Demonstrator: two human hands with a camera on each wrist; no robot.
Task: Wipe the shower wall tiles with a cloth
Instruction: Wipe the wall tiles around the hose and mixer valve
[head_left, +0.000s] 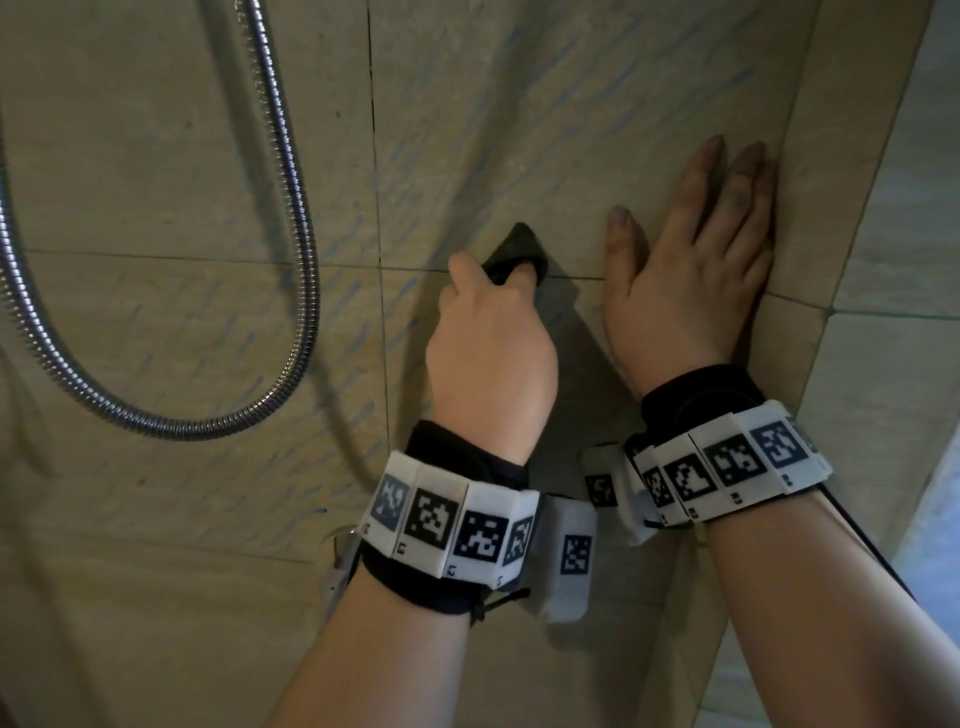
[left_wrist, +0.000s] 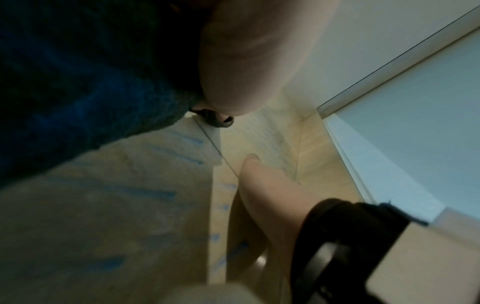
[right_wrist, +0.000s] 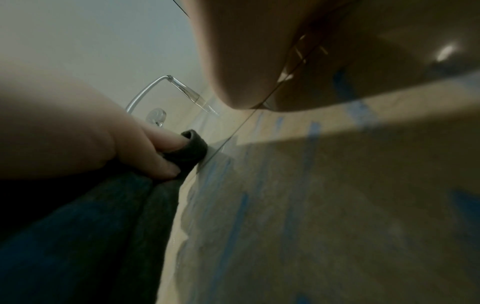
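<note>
Beige shower wall tiles carry faint blue streaks. My left hand grips a dark cloth and holds it against the wall at a tile joint. In the left wrist view the cloth fills the upper left as a dark blue bunch. The right wrist view shows the left hand's fingers curled over the cloth. My right hand lies flat on the tile just right of the cloth, fingers straight, holding nothing; its thumb shows in the left wrist view.
A metal shower hose hangs in a loop on the left of the wall; the hose also appears in the right wrist view. An inner corner with a side wall lies right of my right hand. A pale pane borders that side.
</note>
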